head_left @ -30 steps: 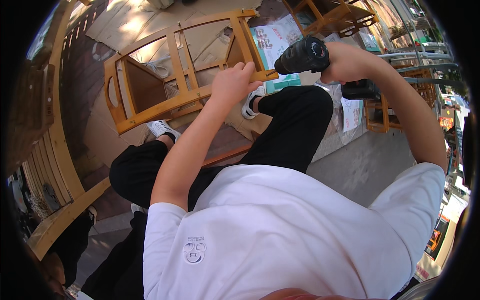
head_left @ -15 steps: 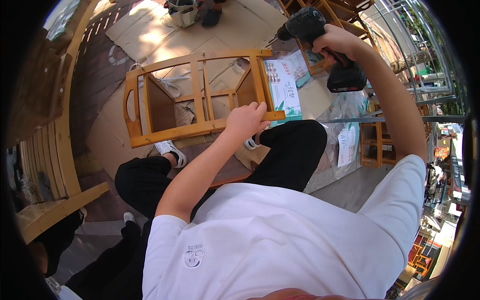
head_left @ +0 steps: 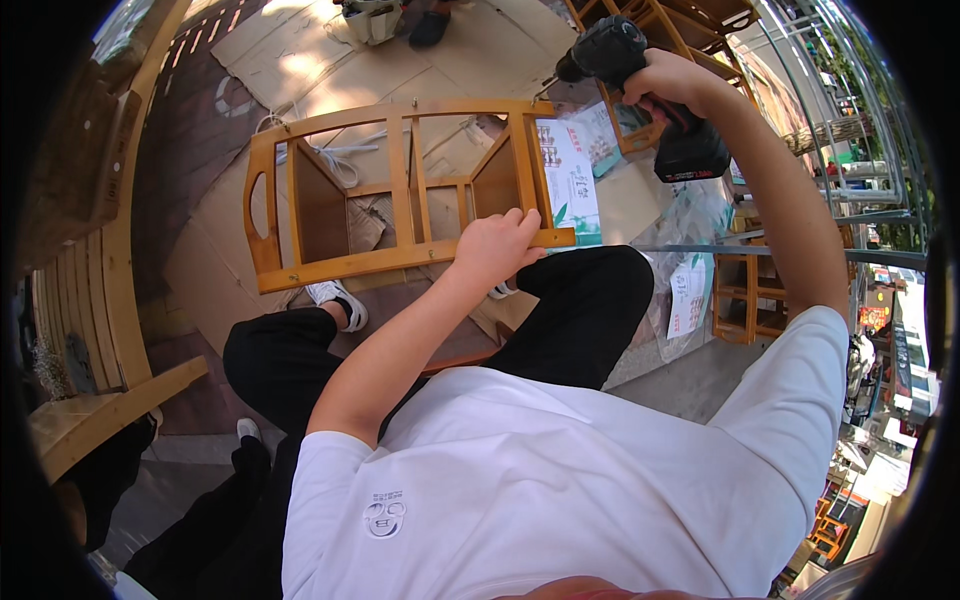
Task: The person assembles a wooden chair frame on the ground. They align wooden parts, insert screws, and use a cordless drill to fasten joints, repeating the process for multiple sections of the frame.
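A light-brown wooden furniture frame point(head_left: 350, 266) with cross slats and an oval handle slot at its left end lies before my knees. My left hand point(head_left: 498, 242) is closed round its near rail, close to the right end. Out at the upper right, my right hand point(head_left: 672, 82) grips the handle of a black cordless drill point(head_left: 612, 46). The drill points left, its thin bit at the frame's far right corner; whether the tip touches a screw there I cannot tell. Small screw heads or pegs stand along the frame's rails.
Flattened cardboard point(head_left: 240, 215) covers the paving under the frame. Printed white-and-green cartons point(head_left: 575, 190) and clear plastic wrap lie to the right. More wooden shelf units point(head_left: 735, 295) stand beyond. A slatted wooden bench point(head_left: 115, 310) is at the left, and another person's dark shoe point(head_left: 429, 28) shows at the top.
The drill's bit has come slightly down toward the frame's far right corner. My left hand keeps its hold on the rail, and the whole view has shifted a little.
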Available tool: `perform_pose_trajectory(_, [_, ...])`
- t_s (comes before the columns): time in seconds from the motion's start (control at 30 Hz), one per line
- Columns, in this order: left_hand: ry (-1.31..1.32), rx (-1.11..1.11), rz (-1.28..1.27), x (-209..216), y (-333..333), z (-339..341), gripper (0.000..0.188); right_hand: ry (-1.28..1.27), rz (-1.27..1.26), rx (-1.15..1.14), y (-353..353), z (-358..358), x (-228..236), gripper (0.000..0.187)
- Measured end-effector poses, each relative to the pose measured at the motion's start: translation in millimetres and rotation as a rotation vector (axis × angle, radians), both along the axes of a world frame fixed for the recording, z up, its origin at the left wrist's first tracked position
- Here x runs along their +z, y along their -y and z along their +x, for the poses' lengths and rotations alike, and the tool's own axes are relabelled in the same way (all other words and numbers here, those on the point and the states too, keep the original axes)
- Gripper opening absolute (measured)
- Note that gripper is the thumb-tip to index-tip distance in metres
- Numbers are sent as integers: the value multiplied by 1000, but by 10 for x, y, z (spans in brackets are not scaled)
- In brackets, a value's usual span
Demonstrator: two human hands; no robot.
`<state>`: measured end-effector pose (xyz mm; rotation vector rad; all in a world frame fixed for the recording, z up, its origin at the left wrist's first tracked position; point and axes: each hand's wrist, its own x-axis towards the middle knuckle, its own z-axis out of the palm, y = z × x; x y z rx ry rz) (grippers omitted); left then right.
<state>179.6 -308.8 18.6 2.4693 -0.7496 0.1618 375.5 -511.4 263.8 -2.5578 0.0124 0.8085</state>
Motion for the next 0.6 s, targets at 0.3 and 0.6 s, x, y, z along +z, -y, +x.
perform_pose_trajectory(0.3, [-19, -13, -2, -2, 15, 9, 58, 0, 1, 2, 41, 43, -13, 15])
perform_pose_trajectory(0.6, [-9, -11, -6, 10, 2, 12, 58, -263, -555, 532, -429, 790, 250, 13])
